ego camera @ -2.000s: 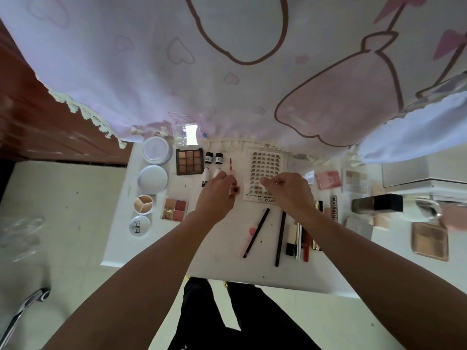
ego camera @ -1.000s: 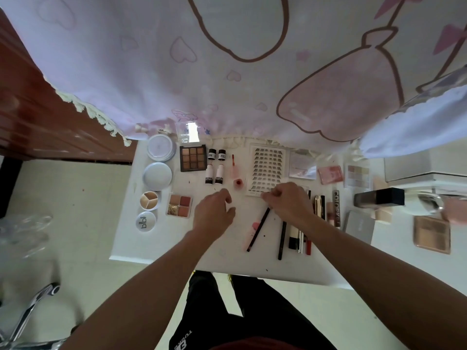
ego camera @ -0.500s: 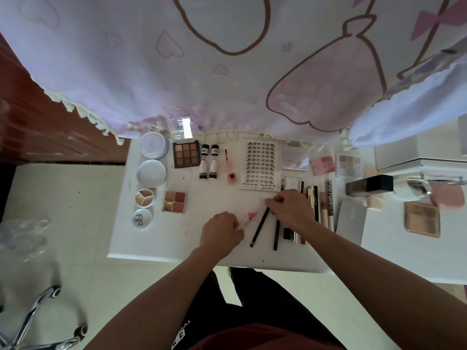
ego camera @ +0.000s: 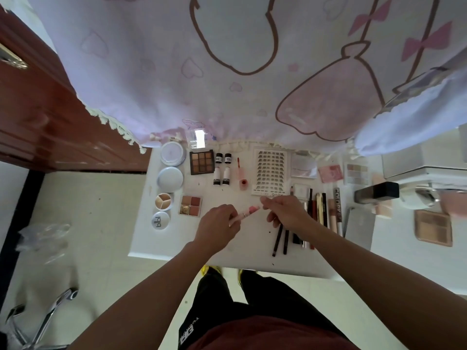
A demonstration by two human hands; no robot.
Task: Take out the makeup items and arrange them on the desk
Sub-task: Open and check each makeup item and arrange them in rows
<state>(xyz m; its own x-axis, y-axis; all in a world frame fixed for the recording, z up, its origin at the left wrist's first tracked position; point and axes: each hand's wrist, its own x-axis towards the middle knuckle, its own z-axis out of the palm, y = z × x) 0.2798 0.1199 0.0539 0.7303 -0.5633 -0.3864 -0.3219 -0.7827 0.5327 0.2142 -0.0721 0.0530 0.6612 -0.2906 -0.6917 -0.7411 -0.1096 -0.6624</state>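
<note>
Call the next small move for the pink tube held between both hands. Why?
Likely pull the cap off: the left hand grips the pink tube by its body, the right hand pinches its pink end, above the desk. Behind, two white bottles lie with black caps apart and the pink gloss bottle lies open beside its wand, so opening looks part of the layout.
</note>
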